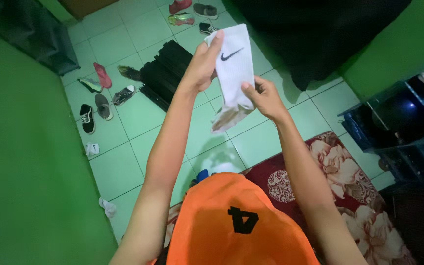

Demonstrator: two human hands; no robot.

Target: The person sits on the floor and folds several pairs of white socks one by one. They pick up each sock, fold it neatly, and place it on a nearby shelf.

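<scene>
A: What does the room look like?

B: Bright green walls [20, 162] enclose a pale green tiled floor [123, 167]. Loose shoes [104, 105] lie scattered across the tiles.

A: Any furniture?

B: A dark glass-fronted cabinet [398, 122] stands at the right. A red floral rug [349, 186] lies below it, and a black slatted rack [165, 73] rests on the floor. The light is dim.
</scene>
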